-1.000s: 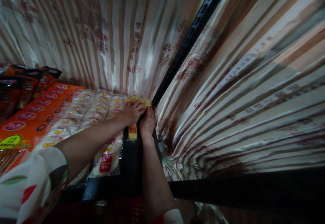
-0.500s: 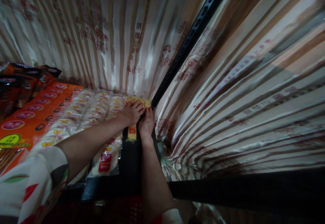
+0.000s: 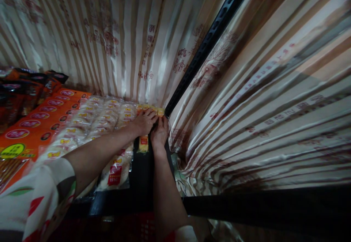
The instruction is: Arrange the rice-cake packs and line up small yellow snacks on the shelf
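at the far left, dark orange-and-black bags [image 3: 30, 92] are heaped at the back, and beside them flat orange packs [image 3: 34, 119] are laid in an overlapping row. next, rows of clear-wrapped pale packs [image 3: 102, 119] are lined up from back to front, crossed by the left forearm, whose patterned sleeve [image 3: 35, 198] is seen at the lower left. at the right-hand end of the stock, small yellow packets [image 3: 161, 112] are set along the back of a dark shelf [image 3: 141, 176]. the left hand [image 3: 145, 122] is laid palm down over them, fingers outstretched and slightly parted; whether anything is gripped beneath cannot be told. below it, another yellow packet [image 3: 143, 147] is left lying nearer the front. the right hand [image 3: 159, 134] is held close beside, its fingertips brought to the end packet; whether that packet is pinched cannot be told. to the right, a black slotted post [image 3: 203, 50] is backed by a striped curtain [image 3: 263, 106]. over the past second only the view has been shifted slightly; the hands are kept at the same packets, so no visible progress is judged to have been made.
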The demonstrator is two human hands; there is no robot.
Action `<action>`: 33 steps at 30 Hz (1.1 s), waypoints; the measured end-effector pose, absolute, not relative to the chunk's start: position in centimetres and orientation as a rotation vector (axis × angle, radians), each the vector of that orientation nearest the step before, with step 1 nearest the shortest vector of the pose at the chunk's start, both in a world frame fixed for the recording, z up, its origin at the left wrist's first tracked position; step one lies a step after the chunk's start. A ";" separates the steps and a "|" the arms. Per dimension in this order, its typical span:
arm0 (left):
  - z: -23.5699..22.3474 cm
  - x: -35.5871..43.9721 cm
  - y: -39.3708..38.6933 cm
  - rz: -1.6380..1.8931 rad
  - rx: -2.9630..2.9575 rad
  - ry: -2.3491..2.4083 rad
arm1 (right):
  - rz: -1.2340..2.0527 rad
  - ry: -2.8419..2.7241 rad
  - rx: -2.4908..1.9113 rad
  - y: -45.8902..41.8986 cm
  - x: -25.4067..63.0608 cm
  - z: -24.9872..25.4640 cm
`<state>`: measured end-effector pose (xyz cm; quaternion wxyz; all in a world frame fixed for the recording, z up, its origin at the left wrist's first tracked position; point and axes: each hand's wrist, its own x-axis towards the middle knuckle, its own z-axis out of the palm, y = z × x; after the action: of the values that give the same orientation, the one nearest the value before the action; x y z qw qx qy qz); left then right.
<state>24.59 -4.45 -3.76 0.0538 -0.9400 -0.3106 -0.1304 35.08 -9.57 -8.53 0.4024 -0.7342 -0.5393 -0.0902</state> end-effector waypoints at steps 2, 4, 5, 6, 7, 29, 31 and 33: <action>-3.8 24.5 -4.5 -0.383 -2.871 -0.944 | -0.249 -1.351 -1.853 -9.5 35.1 -8.6; -3.6 24.4 -4.6 -0.343 -2.887 -0.952 | -0.269 -1.340 -1.836 -9.4 35.2 -8.7; -3.5 24.4 -4.7 -0.321 -2.893 -0.956 | -0.277 -1.339 -1.825 -9.4 35.3 -8.8; -3.3 24.4 -4.8 -0.305 -2.895 -0.960 | -0.283 -1.341 -1.814 -9.4 35.4 -8.9; -3.2 24.4 -4.9 -0.302 -2.894 -0.960 | -0.287 -1.345 -1.805 -9.4 35.4 -8.9; -0.9 22.7 -8.7 -0.441 -3.051 -1.037 | -0.046 -1.191 -1.773 -15.5 32.4 -6.8; -0.1 22.0 -10.4 -0.533 -3.100 -1.092 | -0.017 -1.192 -1.769 -16.8 32.2 -6.6; 0.8 20.9 -12.7 -0.705 -3.144 -1.151 | 0.006 -1.197 -1.765 -18.2 31.9 -6.1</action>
<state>20.93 -12.69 0.81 -0.1396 -0.9099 -0.3332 -0.2040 31.94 -18.20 -6.12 0.4833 -0.7245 -0.4914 0.0023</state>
